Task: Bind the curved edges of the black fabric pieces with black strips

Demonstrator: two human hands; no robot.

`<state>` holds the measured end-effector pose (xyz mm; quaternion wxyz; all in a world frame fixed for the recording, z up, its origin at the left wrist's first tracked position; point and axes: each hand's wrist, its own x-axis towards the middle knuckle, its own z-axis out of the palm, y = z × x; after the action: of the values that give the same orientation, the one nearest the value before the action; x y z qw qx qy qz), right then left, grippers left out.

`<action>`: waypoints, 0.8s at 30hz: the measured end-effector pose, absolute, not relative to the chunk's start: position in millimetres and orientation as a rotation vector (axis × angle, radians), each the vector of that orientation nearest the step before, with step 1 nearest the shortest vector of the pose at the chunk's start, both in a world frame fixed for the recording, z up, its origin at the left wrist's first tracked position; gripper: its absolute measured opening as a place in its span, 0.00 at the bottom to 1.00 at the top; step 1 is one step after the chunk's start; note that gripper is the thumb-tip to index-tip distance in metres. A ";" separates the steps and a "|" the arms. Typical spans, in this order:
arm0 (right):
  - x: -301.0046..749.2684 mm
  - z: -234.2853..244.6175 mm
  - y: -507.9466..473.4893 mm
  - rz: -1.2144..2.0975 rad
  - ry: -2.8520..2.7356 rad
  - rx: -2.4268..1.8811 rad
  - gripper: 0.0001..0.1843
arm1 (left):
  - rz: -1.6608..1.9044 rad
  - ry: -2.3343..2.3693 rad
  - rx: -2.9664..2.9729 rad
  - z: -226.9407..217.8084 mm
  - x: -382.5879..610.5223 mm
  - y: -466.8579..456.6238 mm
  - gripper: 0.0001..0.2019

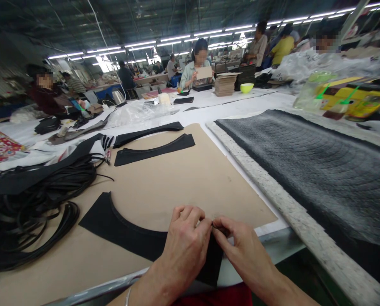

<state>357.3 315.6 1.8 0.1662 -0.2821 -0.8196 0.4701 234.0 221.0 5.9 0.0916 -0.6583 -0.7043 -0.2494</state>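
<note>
Black straps point(5, 238) lie left of a curved black strip point(126, 227) on brown paper point(170, 182); its right end runs beneath the curled left hand point(187, 238), grip hidden, and the right hand point(237, 240) pinches its edge.

Straight ahead, the flat tan board point(177, 182) is offering you a wide low lane beyond your left hand point(188, 233), with two curved black strips point(154, 151) lying across its far end. Over left, a tangled heap of thin black straps point(33, 208) is blocking any low sweep. Off your right hand point(239, 240), a pale speckled slab point(323, 248) bearing a dark ridged sheet point(304, 165) is bordering your way. Your fingertips are sitting together at the curved black panel point(129, 236), leaving hardly any gap.
</note>
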 end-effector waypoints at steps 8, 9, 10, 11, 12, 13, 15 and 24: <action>357.2 3.3 312.2 1.197 -2.401 -0.770 0.13 | -0.701 -2.057 -1.907 9.3 238.0 220.8 0.07; 357.3 3.1 312.0 1.186 -2.407 -0.770 0.13 | -0.708 -2.051 -1.903 9.3 238.3 220.8 0.07; 357.3 3.0 311.9 1.185 -2.410 -0.771 0.13 | -0.719 -2.044 -1.899 9.2 238.7 220.8 0.07; 357.3 3.0 311.9 1.189 -2.410 -0.774 0.13 | -0.733 -2.041 -1.895 9.1 238.9 220.9 0.07; 357.2 3.1 311.9 1.196 -2.405 -0.779 0.12 | -0.750 -2.048 -1.890 9.1 239.1 221.0 0.07; 357.1 3.3 312.0 1.209 -2.400 -0.783 0.13 | -0.771 -2.064 -1.884 9.1 239.2 221.1 0.08; 356.6 3.9 312.1 1.248 -2.382 -0.798 0.13 | -0.833 -2.116 -1.861 9.5 239.1 221.6 0.08; 356.7 4.5 316.3 1.335 -2.353 -0.871 0.11 | -1.101 -2.452 -1.719 22.5 232.9 224.8 0.06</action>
<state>356.7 316.3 4.5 0.1493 -0.3032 -0.8186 0.4644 232.9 224.8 22.5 -0.0247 -0.5387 -0.7683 -0.3448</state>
